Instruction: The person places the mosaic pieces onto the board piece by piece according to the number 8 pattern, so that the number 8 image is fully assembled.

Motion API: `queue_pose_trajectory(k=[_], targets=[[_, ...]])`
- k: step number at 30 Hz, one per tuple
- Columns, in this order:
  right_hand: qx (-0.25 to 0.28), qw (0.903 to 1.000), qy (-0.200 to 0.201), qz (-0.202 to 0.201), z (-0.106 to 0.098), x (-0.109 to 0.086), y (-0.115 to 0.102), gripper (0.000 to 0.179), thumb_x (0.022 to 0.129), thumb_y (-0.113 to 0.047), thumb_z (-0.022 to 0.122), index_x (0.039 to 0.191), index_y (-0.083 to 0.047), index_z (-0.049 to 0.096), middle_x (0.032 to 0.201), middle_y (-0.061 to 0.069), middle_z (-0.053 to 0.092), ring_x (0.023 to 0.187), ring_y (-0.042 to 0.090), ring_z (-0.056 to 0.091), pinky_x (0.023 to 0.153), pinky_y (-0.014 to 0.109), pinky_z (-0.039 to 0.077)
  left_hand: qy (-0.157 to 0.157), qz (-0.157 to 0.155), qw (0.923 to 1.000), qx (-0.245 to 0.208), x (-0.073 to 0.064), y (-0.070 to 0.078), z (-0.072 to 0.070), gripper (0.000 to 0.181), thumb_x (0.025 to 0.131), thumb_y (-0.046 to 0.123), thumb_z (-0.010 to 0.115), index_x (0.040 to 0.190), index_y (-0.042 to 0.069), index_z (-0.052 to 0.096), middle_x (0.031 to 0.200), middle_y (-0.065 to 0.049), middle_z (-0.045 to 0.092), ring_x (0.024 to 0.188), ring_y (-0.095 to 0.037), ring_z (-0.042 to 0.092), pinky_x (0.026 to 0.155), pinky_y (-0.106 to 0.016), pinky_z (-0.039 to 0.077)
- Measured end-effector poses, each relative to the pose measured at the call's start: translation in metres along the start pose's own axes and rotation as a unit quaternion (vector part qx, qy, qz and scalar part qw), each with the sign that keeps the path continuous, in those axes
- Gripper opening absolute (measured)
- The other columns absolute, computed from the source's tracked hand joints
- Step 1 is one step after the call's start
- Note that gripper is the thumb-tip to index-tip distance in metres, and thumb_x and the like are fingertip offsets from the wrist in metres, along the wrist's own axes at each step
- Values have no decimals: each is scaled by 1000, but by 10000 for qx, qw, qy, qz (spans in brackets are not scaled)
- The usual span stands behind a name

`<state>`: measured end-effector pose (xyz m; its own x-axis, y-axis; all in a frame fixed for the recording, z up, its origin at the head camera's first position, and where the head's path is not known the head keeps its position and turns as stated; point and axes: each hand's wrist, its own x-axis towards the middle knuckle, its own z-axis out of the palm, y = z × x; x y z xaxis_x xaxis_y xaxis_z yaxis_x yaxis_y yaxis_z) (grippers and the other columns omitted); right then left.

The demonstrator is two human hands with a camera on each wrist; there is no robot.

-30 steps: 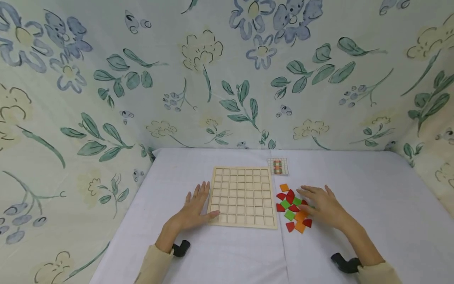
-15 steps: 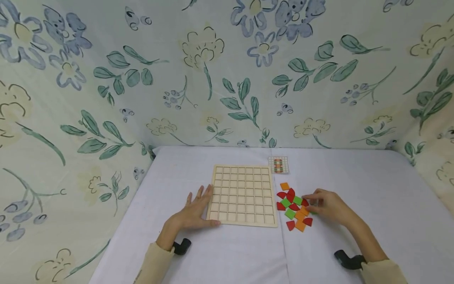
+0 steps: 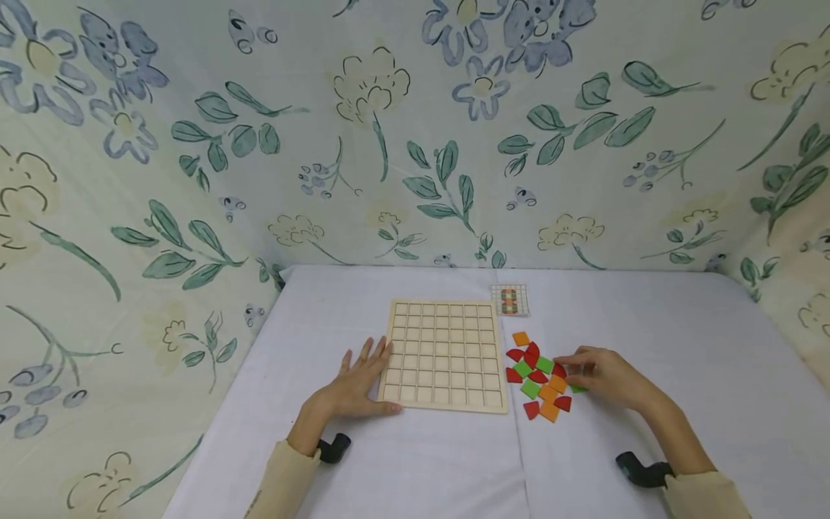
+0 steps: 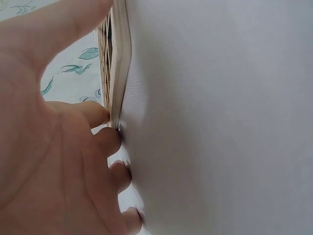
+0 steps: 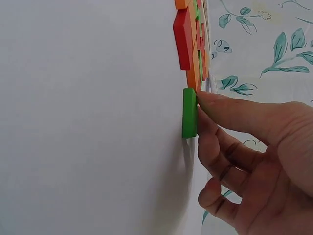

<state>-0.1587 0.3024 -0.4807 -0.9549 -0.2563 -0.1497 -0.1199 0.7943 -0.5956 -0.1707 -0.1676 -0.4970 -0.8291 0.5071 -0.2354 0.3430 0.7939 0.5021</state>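
Observation:
My left hand point(image 3: 353, 389) lies with spread fingers along the left side of a square wooden grid board point(image 3: 441, 355), thumb at its near left corner. The left wrist view shows fingertips right at the board's edge point(image 4: 120, 68). To the right of the board, my right hand point(image 3: 612, 378) pinches a red quarter-circle tile point(image 3: 559, 370) between thumb and index finger at the right side of a tile pile. Just under the thumb is a green tile point(image 3: 578, 389); in the right wrist view this green tile point(image 5: 189, 113) lies by the thumb tip, while the pinched tile is hidden.
The pile holds several flat tiles: orange squares such as an orange tile point(image 3: 549, 411), green squares such as a green tile point(image 3: 530, 389), and red quarter-circles. A small pattern card point(image 3: 519, 301) lies beyond them. White cloth point(image 3: 428, 461) covers the table; floral fabric point(image 3: 415, 144) hangs behind.
My right hand has drawn its spread fingers together over the pile's right side and come to a pinch at the red tile. My left hand stays at the board with hardly any shift.

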Motion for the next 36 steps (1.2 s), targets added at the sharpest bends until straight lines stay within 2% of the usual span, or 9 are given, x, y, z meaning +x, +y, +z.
queue_pose_trajectory(k=[13, 20, 28, 36], targets=[[-172, 9996, 230, -53, 1, 2, 3, 35, 89, -12, 79, 123, -4, 76, 84, 0, 60, 78, 15, 50, 59, 18, 46, -38, 3, 10000, 34, 1, 0, -1, 117, 88, 62, 73, 167, 8, 6, 176, -11, -3, 162, -37, -9, 126, -70, -6], [-310, 9990, 326, -41, 3, 4, 9, 40, 89, -19, 81, 126, -6, 74, 85, 0, 59, 79, 16, 50, 58, 20, 45, -52, 33, 10000, 66, 1, 0, -2, 117, 88, 61, 74, 167, 8, 5, 175, -11, -3, 162, -38, -9, 126, -69, -7], [-342, 9978, 560, -123, 5, 5, 9, 39, 86, -19, 84, 121, -5, 77, 85, -1, 60, 79, 16, 49, 57, 20, 44, -10, 26, 10000, 72, 0, 0, -2, 117, 87, 60, 75, 167, 9, 6, 176, -10, -2, 162, -37, -9, 127, -69, -6], [-829, 9942, 662, -182, 8, 8, 3, 33, 86, -18, 84, 115, -4, 76, 94, 2, 65, 76, 14, 50, 57, 19, 44, -10, 8, 10000, 81, 1, -1, -1, 117, 87, 61, 74, 167, 9, 6, 176, -9, -2, 163, -36, -9, 127, -68, -6]])
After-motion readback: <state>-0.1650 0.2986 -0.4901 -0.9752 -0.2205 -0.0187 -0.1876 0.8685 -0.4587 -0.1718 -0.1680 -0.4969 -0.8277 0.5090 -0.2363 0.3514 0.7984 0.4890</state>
